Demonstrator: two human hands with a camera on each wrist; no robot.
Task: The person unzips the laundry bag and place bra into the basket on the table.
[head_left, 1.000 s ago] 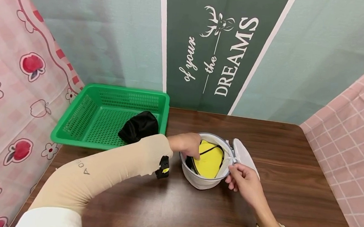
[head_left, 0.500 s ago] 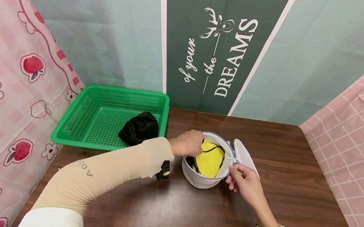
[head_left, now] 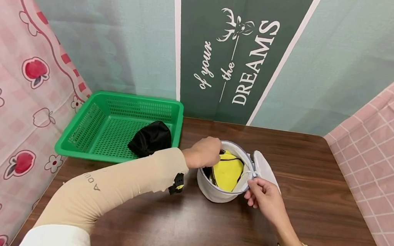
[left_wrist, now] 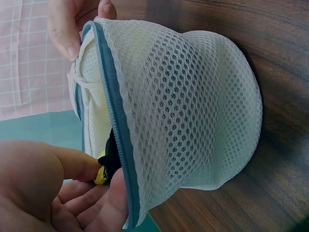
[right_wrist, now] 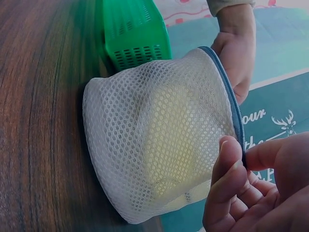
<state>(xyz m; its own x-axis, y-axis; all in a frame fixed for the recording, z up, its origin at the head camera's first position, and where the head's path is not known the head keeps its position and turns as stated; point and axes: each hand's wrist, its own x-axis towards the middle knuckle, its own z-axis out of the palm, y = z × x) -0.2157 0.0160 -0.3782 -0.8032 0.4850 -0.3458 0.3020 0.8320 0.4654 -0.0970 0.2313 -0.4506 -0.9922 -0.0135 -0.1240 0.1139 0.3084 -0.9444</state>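
A white mesh laundry bag [head_left: 214,192] stands unzipped on the wooden table, with its round lid [head_left: 264,167] folded back to the right. Inside lies a yellow cloth item with black edging [head_left: 228,174], mostly hidden behind the mesh in the wrist views. My left hand [head_left: 206,153] reaches over the left rim. In the left wrist view, its thumb and fingers pinch a black-and-yellow edge [left_wrist: 102,171] of that item just within the zipper. My right hand [head_left: 264,196] pinches the zippered rim [right_wrist: 240,137] on the opposite side, by the lid's hinge.
A green plastic basket [head_left: 63,152] stands left of the bag, with a black cloth item [head_left: 152,138] in its right part. Curtains hang behind and on both sides of the table [head_left: 188,230].
My left hand has drawn back from deeper in the bag toward its left rim and a little upward. The bag has shifted slightly away from me. My right hand keeps its place.
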